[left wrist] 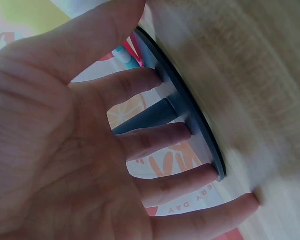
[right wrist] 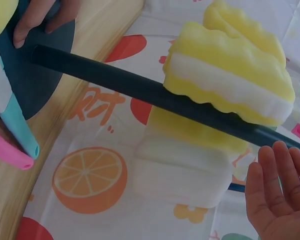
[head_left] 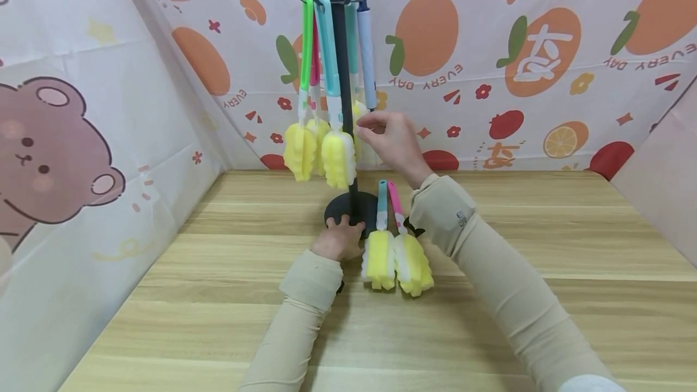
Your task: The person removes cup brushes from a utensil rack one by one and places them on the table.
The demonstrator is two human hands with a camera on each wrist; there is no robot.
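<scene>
A black stand (head_left: 340,47) has several sponge bottle brushes hanging from its top, with a green-handled brush (head_left: 307,47) and a teal-handled brush (head_left: 329,47) in front. My left hand (head_left: 340,241) rests on the stand's round base (left wrist: 182,92), fingers spread and fairly straight. Beside the pole, my right hand (head_left: 392,141) is raised, thumb and forefinger close together near the blue-handled brush (head_left: 366,53). In the right wrist view its other fingers (right wrist: 277,185) are extended next to the pole (right wrist: 115,80), nothing showing in them. The hand partly hides the sponges behind it.
Right of the base, a second teal-handled brush (head_left: 380,253) and a pink-handled brush (head_left: 412,259) lie side by side on the wooden table (head_left: 517,295). A fruit-print cloth (head_left: 479,29) hangs behind the stand, and a bear-print cloth (head_left: 60,156) borders the left.
</scene>
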